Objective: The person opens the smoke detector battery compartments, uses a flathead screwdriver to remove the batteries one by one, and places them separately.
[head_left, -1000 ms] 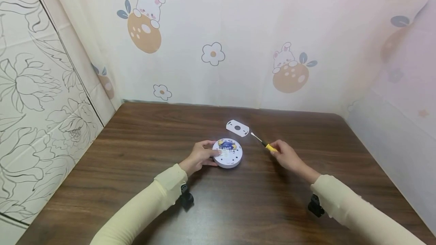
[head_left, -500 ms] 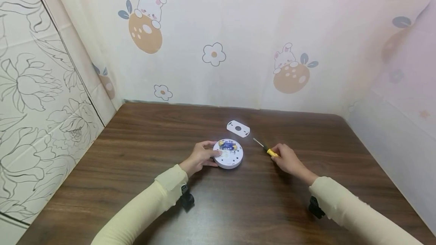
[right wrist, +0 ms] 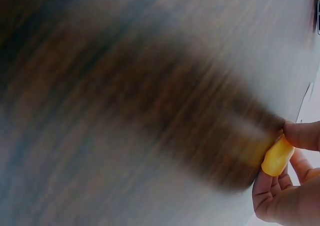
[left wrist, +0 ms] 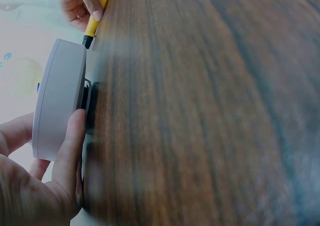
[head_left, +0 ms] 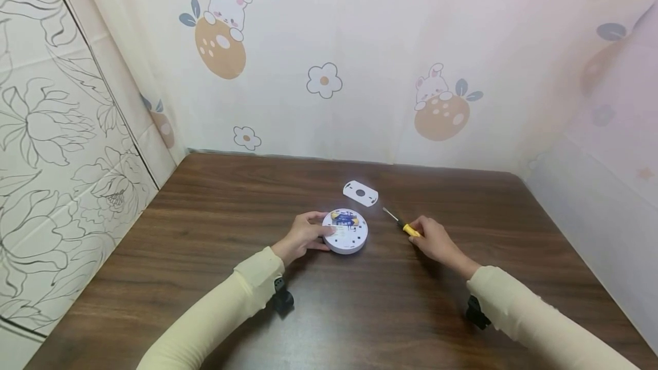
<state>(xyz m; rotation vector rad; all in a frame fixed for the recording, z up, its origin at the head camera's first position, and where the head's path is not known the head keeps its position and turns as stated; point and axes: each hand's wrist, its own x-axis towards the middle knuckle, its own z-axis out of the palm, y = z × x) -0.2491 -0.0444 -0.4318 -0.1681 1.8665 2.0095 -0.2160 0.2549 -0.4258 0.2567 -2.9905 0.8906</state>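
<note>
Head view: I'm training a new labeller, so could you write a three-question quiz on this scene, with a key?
1. Fill in: the right hand holds a screwdriver whose handle is ____.

2. True or false: the flat white plate lies between the left hand and the person's body.

3. Which holds the round white device?
A) the right hand
B) both hands
C) the left hand

Key:
1. Yellow.
2. False; the flat white plate lies beyond the round white device, apart from both hands.
3. C, the left hand.
</note>
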